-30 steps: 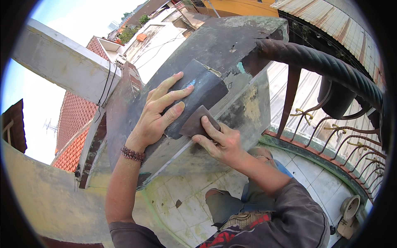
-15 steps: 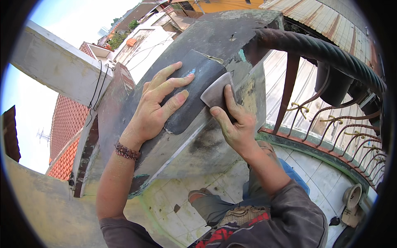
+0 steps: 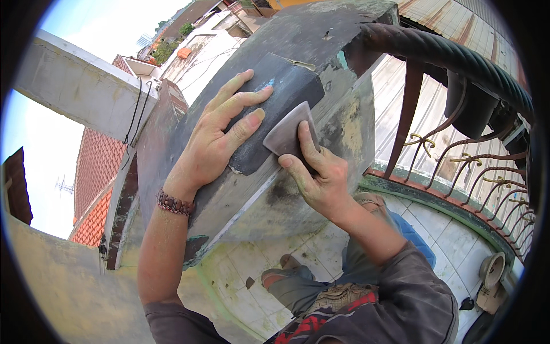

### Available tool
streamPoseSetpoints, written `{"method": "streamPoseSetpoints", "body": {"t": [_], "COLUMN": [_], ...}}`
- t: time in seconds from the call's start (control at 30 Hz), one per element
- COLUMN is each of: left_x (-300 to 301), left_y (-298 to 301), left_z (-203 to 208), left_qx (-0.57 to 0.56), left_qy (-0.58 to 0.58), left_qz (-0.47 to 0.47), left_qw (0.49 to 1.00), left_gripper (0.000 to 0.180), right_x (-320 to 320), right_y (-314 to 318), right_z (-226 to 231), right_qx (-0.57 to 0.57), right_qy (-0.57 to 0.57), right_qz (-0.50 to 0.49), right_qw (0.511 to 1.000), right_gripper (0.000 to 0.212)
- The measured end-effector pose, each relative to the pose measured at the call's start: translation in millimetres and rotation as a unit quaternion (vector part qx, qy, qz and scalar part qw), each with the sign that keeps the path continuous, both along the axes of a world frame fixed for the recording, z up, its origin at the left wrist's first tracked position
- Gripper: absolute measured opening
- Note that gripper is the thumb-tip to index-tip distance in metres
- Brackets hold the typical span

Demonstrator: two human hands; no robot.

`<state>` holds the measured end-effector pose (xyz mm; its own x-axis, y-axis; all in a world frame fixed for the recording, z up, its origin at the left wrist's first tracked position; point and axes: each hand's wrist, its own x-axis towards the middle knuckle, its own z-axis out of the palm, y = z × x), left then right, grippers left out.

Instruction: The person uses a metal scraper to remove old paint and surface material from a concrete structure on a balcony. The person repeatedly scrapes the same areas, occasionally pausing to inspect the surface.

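Observation:
A dark grey block (image 3: pixel 289 86) with rounded edges lies on the worn concrete ledge (image 3: pixel 335 23). Its long side faces my right hand, and a chipped edge shows at its far end. My left hand (image 3: pixel 220 129) rests on the block's top, fingers stretched and apart, pressing it against the ledge. A folded piece of grey-brown sandpaper (image 3: pixel 288 131) is pinched in my right hand (image 3: pixel 323 178), thumb and index finger showing on it. The sandpaper lies against the block's near right side. The right hand's other fingers are mostly hidden behind it.
A twisted dark metal railing (image 3: pixel 452 49) curves along the right, with thin iron scrollwork below it. A white tiled floor (image 3: pixel 246 304) lies beneath, with a pale round object (image 3: pixel 491 269) at lower right. A concrete beam (image 3: pixel 86 80) crosses the left.
My right hand has slid the sandpaper left and slightly nearer along the block's side. My left hand stays on the block. The view has shifted a little.

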<state>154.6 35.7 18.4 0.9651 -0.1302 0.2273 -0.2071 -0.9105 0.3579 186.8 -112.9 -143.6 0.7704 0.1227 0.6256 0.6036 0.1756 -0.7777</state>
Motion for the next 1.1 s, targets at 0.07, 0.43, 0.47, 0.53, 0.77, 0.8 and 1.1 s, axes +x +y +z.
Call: {"method": "streamPoseSetpoints", "body": {"t": [0.07, 0.43, 0.47, 0.53, 0.77, 0.8, 1.1], "left_x": [0, -1, -3, -1, -2, -2, 0], "left_y": [0, 1, 2, 2, 1, 0, -2], "left_z": [0, 0, 1, -1, -3, -2, -2], "left_qx": [-0.005, -0.005, -0.010, -0.011, -0.012, -0.016, -0.018], "left_qy": [0.000, 0.004, 0.012, 0.022, -0.004, -0.006, 0.000], "left_qz": [0.004, 0.001, 0.007, 0.006, 0.002, 0.005, -0.003], "left_qw": [1.000, 1.000, 1.000, 1.000, 1.000, 1.000, 1.000], "left_gripper": [0.039, 0.040, 0.042, 0.044, 0.038, 0.038, 0.038], "right_x": [4, 19, 17, 11, 14, 23, 4], "right_y": [3, 1, 0, -2, 4, 0, -2], "right_z": [-9, -2, -5, -14, -5, -1, -5], "right_qx": [0.007, 0.014, -0.012, -0.066, 0.021, 0.031, -0.001], "right_qy": [-0.111, 0.021, -0.025, -0.113, -0.033, 0.009, -0.019], "right_qz": [-0.012, 0.009, 0.013, 0.008, 0.002, -0.005, -0.001], "right_qw": [0.994, 1.000, 1.000, 0.991, 0.999, 0.999, 1.000], "right_gripper": [0.057, 0.061, 0.061, 0.061, 0.060, 0.061, 0.060]}}
